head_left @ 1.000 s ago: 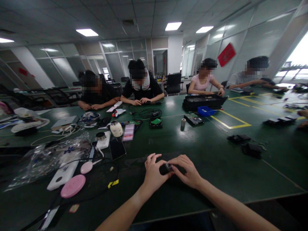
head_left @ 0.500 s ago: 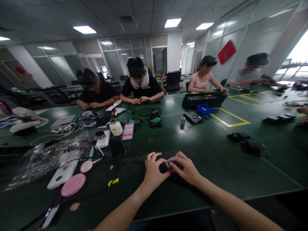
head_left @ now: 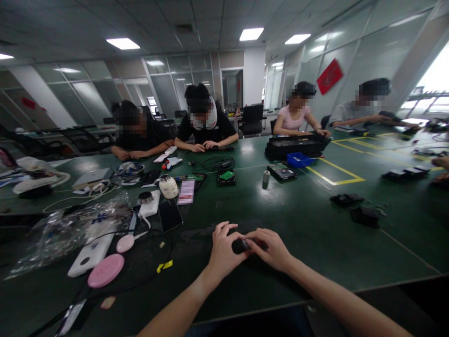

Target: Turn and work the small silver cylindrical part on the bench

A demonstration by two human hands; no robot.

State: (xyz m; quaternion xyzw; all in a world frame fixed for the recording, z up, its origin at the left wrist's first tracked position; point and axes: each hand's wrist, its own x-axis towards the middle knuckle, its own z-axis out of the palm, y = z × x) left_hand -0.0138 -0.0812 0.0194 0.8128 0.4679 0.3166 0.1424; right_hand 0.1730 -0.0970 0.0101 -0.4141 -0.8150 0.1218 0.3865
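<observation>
Above the near part of the green table, my left hand (head_left: pixel 224 249) and my right hand (head_left: pixel 269 248) meet at the fingertips. Between them is a small grey round part (head_left: pixel 246 243), mostly covered by the fingers, so its exact kind does not show. My left thumb and index finger curve to it from the left, the other left fingers bent above. From the right, my right thumb and fingers pinch it. A small silver cylinder (head_left: pixel 266 179) stands upright farther ahead on the table.
A hard drive (head_left: pixel 282 172), a blue tray (head_left: pixel 298 160) and a black cable coil (head_left: pixel 222 163) lie beyond. Leftward are a dark phone (head_left: pixel 170 215), a pink disc (head_left: pixel 105 270) and plastic wrap (head_left: pixel 70 229). Several people sit at the far side; black parts (head_left: pixel 365 216) lie right.
My right fingers have curled lower over the small grey part, covering more of it. My left hand is nearly where it was.
</observation>
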